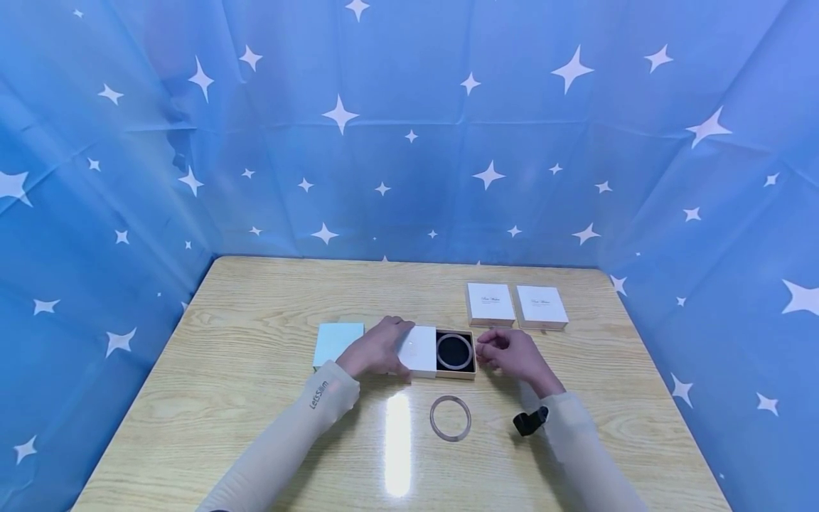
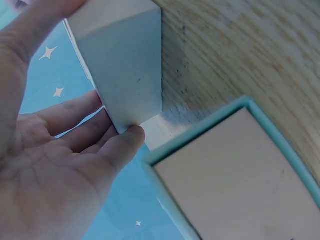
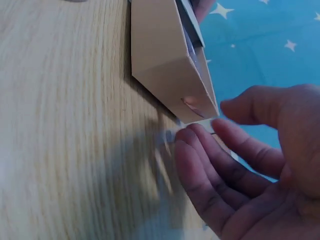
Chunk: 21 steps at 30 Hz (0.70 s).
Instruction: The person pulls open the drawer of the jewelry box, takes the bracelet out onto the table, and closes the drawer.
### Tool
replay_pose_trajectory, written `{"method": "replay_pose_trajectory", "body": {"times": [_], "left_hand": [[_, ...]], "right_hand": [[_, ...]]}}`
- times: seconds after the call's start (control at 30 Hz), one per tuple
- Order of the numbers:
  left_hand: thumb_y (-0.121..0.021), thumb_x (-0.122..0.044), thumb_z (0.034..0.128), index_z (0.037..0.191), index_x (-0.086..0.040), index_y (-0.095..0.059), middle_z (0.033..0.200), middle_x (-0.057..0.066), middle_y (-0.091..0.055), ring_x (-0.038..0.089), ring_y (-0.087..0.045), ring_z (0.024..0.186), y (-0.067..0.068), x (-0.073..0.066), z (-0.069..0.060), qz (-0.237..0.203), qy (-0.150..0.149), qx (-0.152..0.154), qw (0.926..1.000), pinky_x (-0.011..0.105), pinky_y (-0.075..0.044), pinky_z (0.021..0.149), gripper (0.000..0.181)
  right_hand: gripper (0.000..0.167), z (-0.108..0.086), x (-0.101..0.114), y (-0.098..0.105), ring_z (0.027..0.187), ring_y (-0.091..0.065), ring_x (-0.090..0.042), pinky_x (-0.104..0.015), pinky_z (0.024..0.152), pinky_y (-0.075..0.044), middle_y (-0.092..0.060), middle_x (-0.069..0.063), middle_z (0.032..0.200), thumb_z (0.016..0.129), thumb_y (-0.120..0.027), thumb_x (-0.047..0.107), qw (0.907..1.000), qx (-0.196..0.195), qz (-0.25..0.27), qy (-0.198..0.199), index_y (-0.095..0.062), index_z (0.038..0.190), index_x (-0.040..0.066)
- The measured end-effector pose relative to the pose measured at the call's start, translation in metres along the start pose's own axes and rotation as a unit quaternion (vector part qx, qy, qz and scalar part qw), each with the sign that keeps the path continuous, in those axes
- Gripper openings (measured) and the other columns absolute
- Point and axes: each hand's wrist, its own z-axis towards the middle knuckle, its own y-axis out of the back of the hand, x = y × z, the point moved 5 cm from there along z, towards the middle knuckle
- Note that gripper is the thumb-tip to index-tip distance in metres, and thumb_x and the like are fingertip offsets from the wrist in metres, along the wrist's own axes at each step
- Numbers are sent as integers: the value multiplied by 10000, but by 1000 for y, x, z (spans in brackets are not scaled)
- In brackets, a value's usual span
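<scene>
A small drawer box with a white sleeve (image 1: 419,350) lies mid-table, its inner tray (image 1: 474,368) slid partly out to the right. Inside the tray, a pale round bangle (image 1: 455,352) rests on black lining. My left hand (image 1: 379,347) grips the sleeve, thumb at one edge and fingers at the opposite one. My right hand (image 1: 514,353) is by the tray's outer end (image 3: 192,102), fingers loosely bent and holding nothing; a narrow gap shows between them in the right wrist view. Closer to me, a second bangle (image 1: 451,419) lies on the wood.
A light teal box (image 1: 338,341) sits left of the white one, by my left wrist. Two more white boxes (image 1: 490,304) (image 1: 541,306) stand side by side behind my right hand. A blue curtain with white stars (image 1: 409,178) hangs around the wooden table (image 1: 256,427).
</scene>
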Motion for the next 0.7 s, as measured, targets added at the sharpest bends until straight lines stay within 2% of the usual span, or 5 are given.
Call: {"method": "replay_pose_trajectory", "body": {"times": [0.17, 0.37, 0.53, 0.7], "left_hand": [[-992, -330, 623, 1539, -92, -450, 1541, 188, -465, 332, -514, 1355, 0, 0, 1, -12, -17, -19, 10000, 477, -478, 1131, 1091], [-990, -325, 628, 1538, -88, -451, 1537, 184, -472, 322, -515, 1352, 0, -1, 0, -4, -46, -42, 10000, 469, -481, 1127, 1084], [-989, -327, 633, 1541, -95, -448, 1543, 173, -466, 319, -498, 1376, -1, 0, 1, -15, 27, -10, 10000, 470, -468, 1141, 1082], [-990, -323, 633, 1542, -103, -449, 1543, 169, -464, 311, -500, 1368, -2, 1, 2, -63, 60, -8, 10000, 461, -468, 1138, 1081]], "right_hand": [[274, -4, 11, 4, 906, -690, -209, -278, 734, -577, -746, -99, 1032, 946, -716, 183, 9960, -237, -618, 593, -710, 1191, 60], [422, -8, 27, -1, 1053, -690, -290, -430, 893, -602, -702, -126, 1238, 916, -768, 208, 9866, -224, -932, 1322, -668, 1301, 67], [516, -11, 42, -11, 1179, -645, -324, -514, 973, -565, -665, -80, 1334, 877, -814, 273, 9677, -165, -1586, 1954, -653, 1337, 105], [518, -13, 50, -21, 1152, -629, -276, -466, 928, -563, -673, -41, 1270, 849, -838, 312, 9491, -137, -2167, 2283, -673, 1314, 157]]}}
